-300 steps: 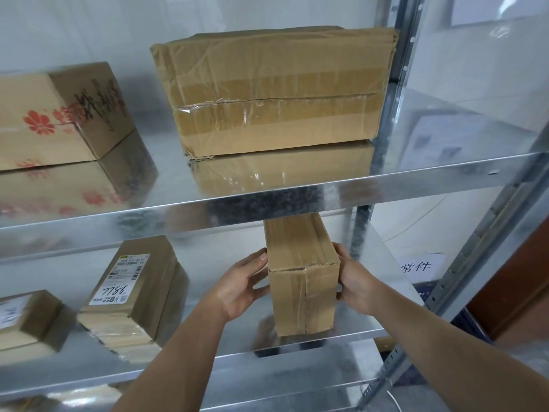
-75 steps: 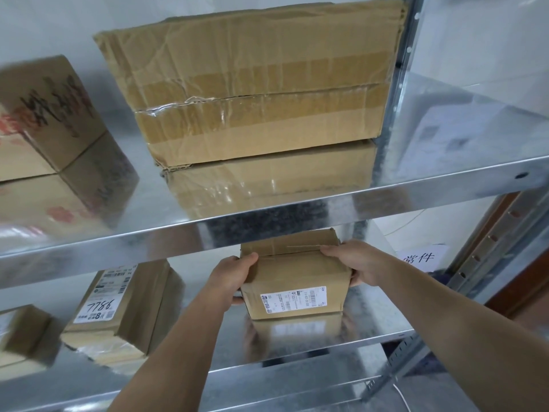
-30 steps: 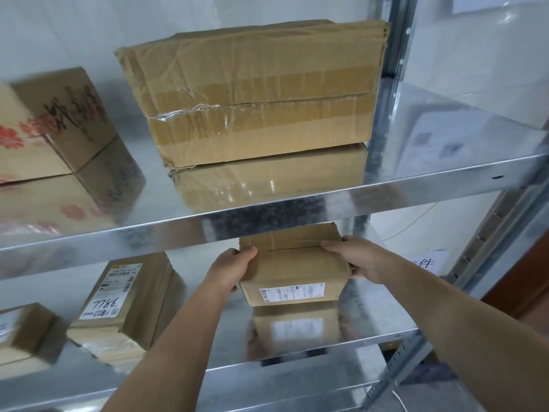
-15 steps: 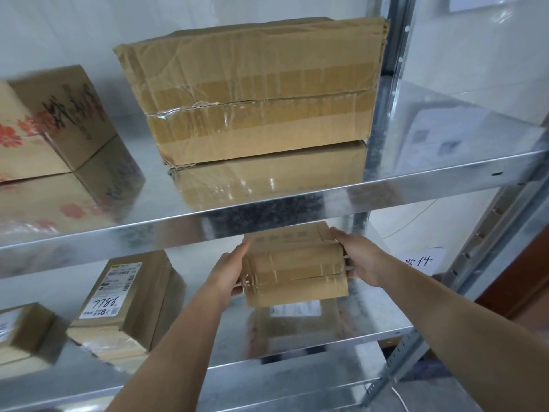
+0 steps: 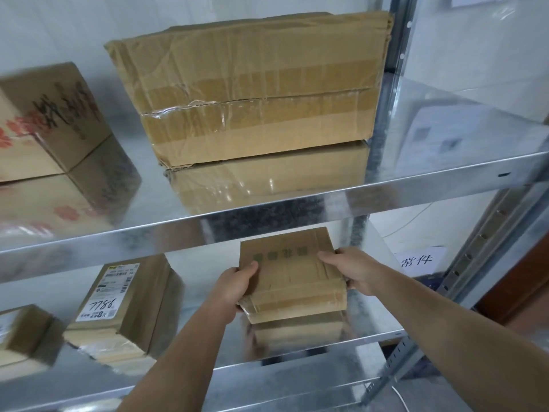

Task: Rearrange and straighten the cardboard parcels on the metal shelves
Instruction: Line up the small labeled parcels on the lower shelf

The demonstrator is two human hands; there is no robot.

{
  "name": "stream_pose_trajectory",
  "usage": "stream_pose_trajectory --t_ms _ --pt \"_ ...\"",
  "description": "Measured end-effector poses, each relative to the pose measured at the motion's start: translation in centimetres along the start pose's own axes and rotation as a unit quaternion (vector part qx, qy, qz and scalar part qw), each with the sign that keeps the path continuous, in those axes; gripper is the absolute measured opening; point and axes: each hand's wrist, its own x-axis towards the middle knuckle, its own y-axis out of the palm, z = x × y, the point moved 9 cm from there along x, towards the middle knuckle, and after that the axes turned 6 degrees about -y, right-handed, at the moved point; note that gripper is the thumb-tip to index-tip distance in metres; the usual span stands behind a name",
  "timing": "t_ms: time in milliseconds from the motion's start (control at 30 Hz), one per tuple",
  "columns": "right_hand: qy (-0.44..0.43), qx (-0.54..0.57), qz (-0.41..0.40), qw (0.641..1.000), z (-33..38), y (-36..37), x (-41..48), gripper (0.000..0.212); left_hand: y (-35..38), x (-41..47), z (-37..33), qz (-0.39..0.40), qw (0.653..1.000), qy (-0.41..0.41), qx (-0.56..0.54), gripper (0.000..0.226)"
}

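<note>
**Item 1. Small cardboard parcel [image 5: 292,278].** Brown, taped, with faint green print on the upper face. It sits at the right end of the lower metal shelf [image 5: 372,331], under the upper shelf [image 5: 267,217]. Its near bottom edge meets its own reflection, so it appears to rest there. Whether the far edge is down cannot be told.

**Item 2. Left hand [image 5: 237,288].** Grips the parcel's near-left corner, thumb on the top face.

**Item 3. Right hand [image 5: 353,269].** Grasps the right side, thumb over the top face, fingers wrapped round the edge.

**Item 4. Labelled parcel [image 5: 124,301].** Marked 7786, set askew, well apart to the left. A smaller box [image 5: 23,331] lies beyond it.

**Item 5. Large creased parcel [image 5: 252,93].** On the upper shelf, hard by the upright post [image 5: 398,40]. A printed parcel [image 5: 50,120] stands to its left.

**Item 6. Paper sign [image 5: 419,260].** Behind the right hand.

**Hazards, as judged:**
- The shelf is polished, so a shove could send the parcel skating too far or leave it crooked.
- Lifting it high risks knocking the shelf above.
- The puckered tape at the near-left corner may catch or peel under the fingers.
- Shifted further right, it could overhang the shelf end.
</note>
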Motion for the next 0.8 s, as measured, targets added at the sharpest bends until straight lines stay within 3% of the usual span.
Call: stream_pose_trajectory --t_ms 100,267,433,800 --pt "0.006 -0.01 -0.003 1.0 -0.6 0.1 0.2 0.034 0.2 0.3 0.1 -0.008 1.0 -0.002 0.01 0.033" --pt "0.015 -0.02 -0.006 1.0 -2.0 0.0 2.0 0.055 0.4 1.3 0.1 -0.021 1.0 0.004 0.007 0.03" --pt "0.006 -0.027 -0.008 1.0 -4.8 -0.8 5.5 0.102 0.5 1.8 -0.2 -0.032 0.999 0.015 0.014 0.028" --pt "0.008 -0.074 -0.05 0.996 -3.8 -0.8 5.1 0.085 0.1 3.2 -0.3 -0.065 0.996 0.023 0.049 0.022"
